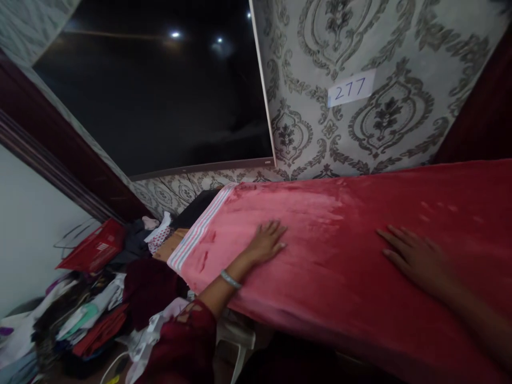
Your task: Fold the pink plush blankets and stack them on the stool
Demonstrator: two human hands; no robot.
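A red plush cloth (320,256) lies spread over a long raised surface that runs to the right edge. Its left end carries a white border (202,226) with coloured stripes. My left hand (267,241) rests flat on the lighter pink part of the pile, fingers spread, a band around the wrist. Farther right, my right hand (416,258) is laid on the darker red part with its fingers stretched out. Neither hand grips anything. Whatever supports the cloth is mostly hidden beneath it.
A large dark television (168,90) hangs on the patterned wall above the cloth. To its right is a paper label (352,89) reading 277. Heaped clothes (92,320) and a red bag (96,246) lie at the left. A white plastic stool (238,336) stands below the cloth's edge.
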